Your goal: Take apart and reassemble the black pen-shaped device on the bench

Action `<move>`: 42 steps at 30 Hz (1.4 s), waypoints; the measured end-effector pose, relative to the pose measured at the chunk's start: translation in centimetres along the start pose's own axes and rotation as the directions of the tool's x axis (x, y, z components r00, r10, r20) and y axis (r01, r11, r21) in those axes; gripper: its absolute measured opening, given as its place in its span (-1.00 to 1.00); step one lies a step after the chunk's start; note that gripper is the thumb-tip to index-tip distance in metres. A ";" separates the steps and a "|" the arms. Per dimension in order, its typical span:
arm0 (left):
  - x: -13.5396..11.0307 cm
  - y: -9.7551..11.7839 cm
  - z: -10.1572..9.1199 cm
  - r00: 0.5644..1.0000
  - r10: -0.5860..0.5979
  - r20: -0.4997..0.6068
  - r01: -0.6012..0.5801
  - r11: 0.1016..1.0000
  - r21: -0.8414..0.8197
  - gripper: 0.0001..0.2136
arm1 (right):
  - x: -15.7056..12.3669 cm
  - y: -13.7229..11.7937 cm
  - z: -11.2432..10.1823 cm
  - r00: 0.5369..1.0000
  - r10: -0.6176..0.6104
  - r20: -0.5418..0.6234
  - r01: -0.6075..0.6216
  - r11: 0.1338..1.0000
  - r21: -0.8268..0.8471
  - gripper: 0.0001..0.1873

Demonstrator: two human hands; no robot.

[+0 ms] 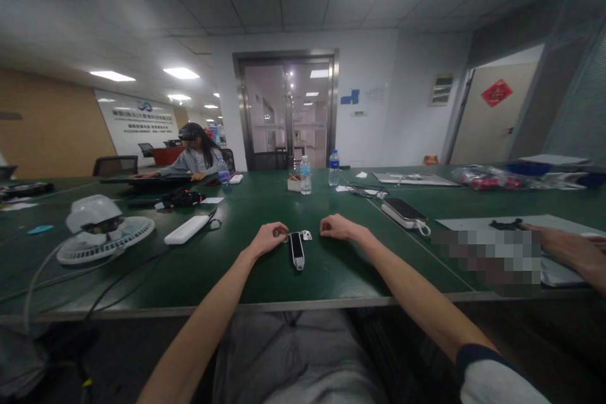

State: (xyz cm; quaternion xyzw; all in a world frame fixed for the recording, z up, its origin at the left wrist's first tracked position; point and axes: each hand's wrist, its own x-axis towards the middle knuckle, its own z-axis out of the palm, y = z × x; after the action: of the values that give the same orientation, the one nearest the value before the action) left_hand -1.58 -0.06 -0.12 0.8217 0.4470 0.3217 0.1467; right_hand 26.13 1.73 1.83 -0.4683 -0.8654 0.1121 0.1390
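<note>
Slim black-and-white device (pixel 297 252) lies on the green surface (pixel 267 284) btwn my hands, long axis near-far, near end a bit right. My L hand (pixel 269 238) is nearer, just left of its far end; can't tell if that grip's clamped on anything. R hand (pixel 337 227) is apart from it, right of the small white piece (pixel 307 235), fingers curled; can't tell if that grip's together.

pale right sleeve (pixel 502 382), dark navy trim (pixel 480 353); grey creased clothing (pixel 303 360); left hand (pixel 269 238), right hand (pixel 339 227) bare.
</note>
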 end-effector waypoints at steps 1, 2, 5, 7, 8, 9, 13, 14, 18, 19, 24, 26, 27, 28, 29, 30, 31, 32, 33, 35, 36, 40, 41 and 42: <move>0.0 0.0 0.0 1.000 0.003 0.001 -0.003 1.000 0.005 -0.76 | 0.1 -0.2 0.3 0.999 -0.024 -0.032 0.024 1.000 0.016 -0.85; 0.0 0.0 0.0 1.000 0.007 0.002 -0.008 1.000 0.008 -0.76 | 0.2 -0.4 0.6 0.996 -0.049 -0.069 0.052 0.998 0.041 -0.85; -0.1 0.0 0.1 1.000 0.025 -0.008 -0.024 1.000 0.015 -0.77 | 0.7 -1.2 1.8 0.981 -0.096 -0.167 0.119 0.984 0.135 -0.84; -0.1 0.0 0.1 0.999 0.033 -0.012 -0.032 0.999 0.021 -0.78 | 1.1 -1.8 2.7 0.974 -0.105 -0.202 0.145 0.970 0.196 -0.85; -0.1 -0.1 0.1 0.999 0.036 -0.010 -0.036 0.999 0.023 -0.78 | 1.3 -2.0 3.1 0.971 -0.105 -0.214 0.154 0.962 0.224 -0.84; -0.1 -0.1 0.1 0.999 0.038 -0.008 -0.038 0.999 0.025 -0.77 | 1.4 -2.2 3.4 0.969 -0.105 -0.225 0.161 0.956 0.246 -0.84; 0.0 -0.3 0.2 0.999 0.034 -0.012 -0.033 0.999 0.029 -0.78 | 1.6 -2.6 4.0 0.962 -0.098 -0.254 0.171 0.944 0.283 -0.84; 0.0 -0.4 0.3 0.999 0.036 -0.015 -0.035 0.999 0.028 -0.78 | 1.6 -2.6 4.0 0.962 -0.096 -0.256 0.171 0.942 0.289 -0.83; 0.1 -0.6 0.4 0.999 0.046 -0.020 -0.046 0.999 0.024 -0.78 | 1.5 -2.5 4.1 0.964 -0.078 -0.255 0.152 0.946 0.285 -0.83; 0.1 -0.6 0.4 0.999 0.044 -0.020 -0.043 0.999 0.023 -0.78 | 1.5 -2.5 4.1 0.964 -0.075 -0.254 0.146 0.950 0.274 -0.82; 0.0 -0.3 0.3 1.000 0.022 -0.008 -0.022 0.999 0.026 -0.76 | 1.5 -2.6 4.2 0.966 -0.071 -0.247 0.125 0.970 0.211 -0.80; 0.0 -0.2 0.2 1.000 0.022 -0.009 -0.022 0.999 0.026 -0.76 | 1.5 -2.5 4.2 0.964 -0.082 -0.255 0.130 0.975 0.178 -0.78; -0.1 -0.1 0.2 1.000 0.023 -0.009 -0.023 0.999 0.026 -0.76 | 1.5 -2.5 4.3 0.961 -0.089 -0.261 0.135 0.977 0.165 -0.77; -0.1 -0.1 0.2 1.000 0.026 -0.007 -0.026 0.999 0.028 -0.77 | 1.5 -2.4 4.3 0.959 -0.097 -0.267 0.142 0.978 0.155 -0.76; -0.1 -0.1 0.1 1.000 0.029 -0.006 -0.029 0.999 0.028 -0.77 | 1.6 -2.4 4.4 0.956 -0.104 -0.275 0.150 0.977 0.150 -0.76; -0.1 0.0 0.1 1.000 0.031 -0.004 -0.031 0.999 0.027 -0.77 | 1.6 -2.4 4.5 0.952 -0.108 -0.288 0.156 0.976 0.151 -0.76; -0.1 0.0 0.1 1.000 0.031 -0.003 -0.031 0.999 0.026 -0.77 | 1.7 -2.3 4.7 0.947 -0.105 -0.302 0.160 0.974 0.161 -0.77; -0.1 0.0 0.1 1.000 0.029 -0.002 -0.029 0.999 0.024 -0.77 | 1.7 -2.3 4.8 0.944 -0.098 -0.315 0.160 0.971 0.178 -0.78; -0.1 0.0 0.1 1.000 0.025 -0.001 -0.025 0.999 0.023 -0.76 | 1.8 -2.3 4.9 0.942 -0.087 -0.323 0.156 0.969 0.194 -0.78; -0.1 0.0 0.1 1.000 0.017 -0.001 -0.017 1.000 0.021 -0.76 | 1.9 -2.2 5.1 0.941 -0.072 -0.331 0.146 0.968 0.205 -0.78; -0.1 0.0 0.1 1.000 0.017 -0.001 -0.017 1.000 0.021 -0.76 | 1.9 -2.2 5.1 0.940 -0.073 -0.333 0.145 0.970 0.195 -0.79; -0.1 -0.3 0.2 1.000 0.031 -0.006 -0.031 0.999 0.022 -0.77 | 1.9 -2.3 4.8 0.941 -0.102 -0.323 0.153 0.979 0.135 -0.70; 0.0 -0.4 0.3 0.999 0.032 -0.010 -0.031 0.999 0.025 -0.78 | 1.9 -2.3 4.7 0.942 -0.096 -0.322 0.147 0.980 0.136 -0.67; 0.0 -0.5 0.3 0.999 0.031 -0.014 -0.031 0.999 0.029 -0.78 | 1.9 -2.4 4.5 0.942 -0.084 -0.325 0.137 0.980 0.145 -0.66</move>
State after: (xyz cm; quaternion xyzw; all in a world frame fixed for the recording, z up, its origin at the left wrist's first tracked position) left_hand -1.67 0.19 -0.61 0.8282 0.4399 0.3235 0.1264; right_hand 21.72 1.74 -1.37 -0.4174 -0.8446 0.0988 0.3205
